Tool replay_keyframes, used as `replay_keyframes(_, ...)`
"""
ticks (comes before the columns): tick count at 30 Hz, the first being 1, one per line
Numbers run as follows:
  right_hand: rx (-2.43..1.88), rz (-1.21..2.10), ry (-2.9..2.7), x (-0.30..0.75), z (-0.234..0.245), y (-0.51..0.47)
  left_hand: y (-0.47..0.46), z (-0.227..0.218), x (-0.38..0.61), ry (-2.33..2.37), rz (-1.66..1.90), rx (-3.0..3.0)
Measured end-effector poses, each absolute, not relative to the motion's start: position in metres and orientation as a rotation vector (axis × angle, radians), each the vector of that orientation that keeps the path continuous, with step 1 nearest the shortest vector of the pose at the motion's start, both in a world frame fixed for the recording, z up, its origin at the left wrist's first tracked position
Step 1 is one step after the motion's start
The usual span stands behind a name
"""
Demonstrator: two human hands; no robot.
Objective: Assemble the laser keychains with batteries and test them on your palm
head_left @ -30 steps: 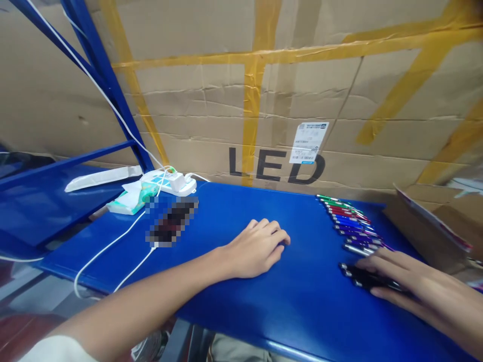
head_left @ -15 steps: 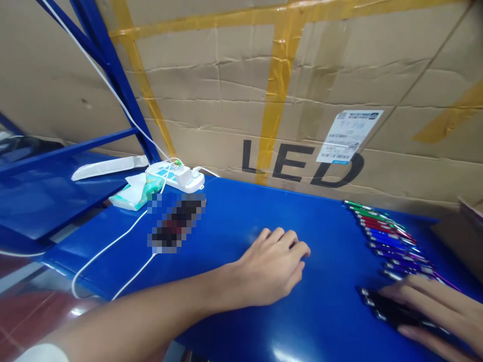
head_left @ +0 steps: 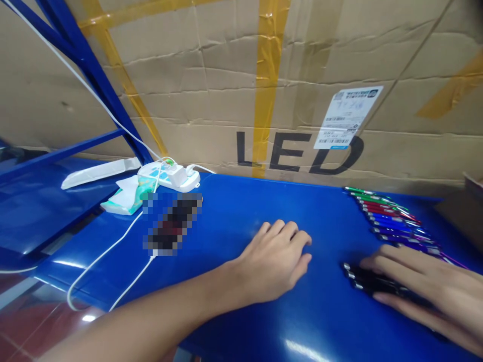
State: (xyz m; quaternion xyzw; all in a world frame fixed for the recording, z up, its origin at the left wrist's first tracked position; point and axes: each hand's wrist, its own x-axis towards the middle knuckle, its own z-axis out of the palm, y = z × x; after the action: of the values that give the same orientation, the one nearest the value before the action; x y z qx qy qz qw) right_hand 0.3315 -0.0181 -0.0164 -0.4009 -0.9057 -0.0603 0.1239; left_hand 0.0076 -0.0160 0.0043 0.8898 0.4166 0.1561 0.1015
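Observation:
My right hand (head_left: pixel 418 286) lies at the lower right with fingers and thumb around several black pens (head_left: pixel 356 279). Their silvery ends stick out to the left, and the rest is partly hidden under my fingers. Just beyond it, a row of coloured pens (head_left: pixel 385 218) lies side by side on the blue table (head_left: pixel 226 216), running from green through red and blue to purple. Palm down in the middle of the table rests my left hand (head_left: pixel 277 261). Its fingers are loosely bent and a little apart, with no object visible in them.
A blurred-out dark phone-like object (head_left: pixel 173 223) with a white cable (head_left: pixel 132 281) lies at left. Behind it are a tissue pack (head_left: pixel 123 198) and a white power strip (head_left: pixel 181 178). A large cardboard box (head_left: pixel 215 100) marked LED stands along the back. Another cardboard piece (head_left: pixel 460 216) is at right.
My right hand has shifted slightly left with the black pens. My left hand stays in about the same place. The view has tilted a little downward.

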Motion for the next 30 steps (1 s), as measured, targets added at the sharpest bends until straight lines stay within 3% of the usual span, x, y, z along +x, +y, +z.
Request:
replay_keyframes(6,-0.921,-0.170,-2.653,0.312,-0.005,-0.008,-0.015,0.005,0.008,1.242,0.434,2.591)
replay_keyframes(19,-1.207,0.221,-2.645,0.318,0.011,-0.007,-0.015,0.008,0.007,1.155,0.421,2.573)
replay_keyframes(30,-1.187,0.474,-2.657,0.308,0.022,-0.015,-0.014,0.004,0.016,1.076,0.446,2.623)
